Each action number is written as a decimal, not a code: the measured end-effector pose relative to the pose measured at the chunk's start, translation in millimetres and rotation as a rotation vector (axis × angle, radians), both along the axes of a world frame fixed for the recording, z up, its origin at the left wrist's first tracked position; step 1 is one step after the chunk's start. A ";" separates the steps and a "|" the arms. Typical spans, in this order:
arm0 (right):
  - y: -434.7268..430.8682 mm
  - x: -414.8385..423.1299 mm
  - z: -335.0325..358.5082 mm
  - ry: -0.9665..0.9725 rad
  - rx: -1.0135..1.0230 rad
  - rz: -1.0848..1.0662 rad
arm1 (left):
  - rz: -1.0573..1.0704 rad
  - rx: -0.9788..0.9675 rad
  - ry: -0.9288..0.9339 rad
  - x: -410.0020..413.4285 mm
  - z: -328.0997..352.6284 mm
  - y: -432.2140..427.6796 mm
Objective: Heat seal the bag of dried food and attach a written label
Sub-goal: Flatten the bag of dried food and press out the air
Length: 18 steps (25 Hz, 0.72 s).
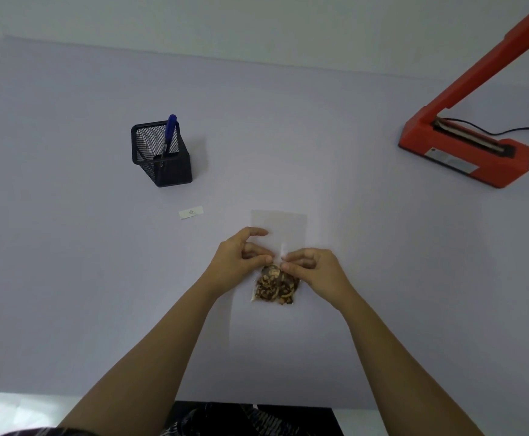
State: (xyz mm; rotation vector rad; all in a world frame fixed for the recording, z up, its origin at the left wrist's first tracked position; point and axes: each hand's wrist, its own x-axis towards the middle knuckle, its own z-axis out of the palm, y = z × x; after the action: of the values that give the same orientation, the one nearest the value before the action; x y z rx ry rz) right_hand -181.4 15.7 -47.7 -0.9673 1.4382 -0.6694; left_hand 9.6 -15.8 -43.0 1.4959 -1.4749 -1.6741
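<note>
Lying flat near the middle of the pale table (pixel 68 278), a clear plastic bag (pixel 278 228) holds brown and tan pieces of dried food (pixel 275 286), all gathered in the end closest to the person. The far part of the bag is flat and see-through, with a straight far edge. Both hands meet on it just above the food. The left hand (pixel 236 262) has its fingers curled and the thumb and fingertips are pinching the plastic. The right hand (pixel 315 268) does the same from the other side, and its fingertips almost touch those of the left one.

To the left, farther away, stands a square black pen holder (pixel 159 162) made of wire mesh, and a blue pen (pixel 169 133) leans inside it with the cap up. Between this holder and the bag lies a small white rectangular label (pixel 191 213), well apart from the hands; some faint mark is on it, too small to read. At the far right sits an orange heat sealer (pixel 464 155), blocky, with its long arm lifted and a metal strip in the base. A black cable (pixel 508 131) goes from it to the right edge.
</note>
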 end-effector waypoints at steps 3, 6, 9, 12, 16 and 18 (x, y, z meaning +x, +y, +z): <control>2.8 0.5 -2.4 -0.011 -0.015 -0.017 | 0.033 0.078 0.024 6.3 -1.1 6.0; 3.9 0.0 -2.8 -0.016 -0.034 -0.053 | 0.074 0.150 0.042 11.8 -4.2 17.4; 4.5 -0.9 -5.8 -0.005 -0.037 -0.092 | 0.253 0.150 0.035 5.7 -6.7 28.8; 5.2 -1.5 -8.0 -0.014 -0.035 -0.107 | 0.390 0.162 0.040 -3.0 -7.2 38.8; 6.1 0.9 -7.7 -0.019 -0.027 -0.077 | 0.428 0.173 -0.020 -9.8 -7.3 38.5; 6.3 1.7 -7.7 -0.015 -0.031 -0.064 | 0.398 0.158 -0.088 -13.9 -4.3 34.2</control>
State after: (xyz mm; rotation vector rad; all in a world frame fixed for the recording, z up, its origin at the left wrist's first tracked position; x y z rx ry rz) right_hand -179.6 22.1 -55.4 -0.9413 1.4541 -0.7462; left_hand -4.3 18.4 -47.2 1.8261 -1.0151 -1.5230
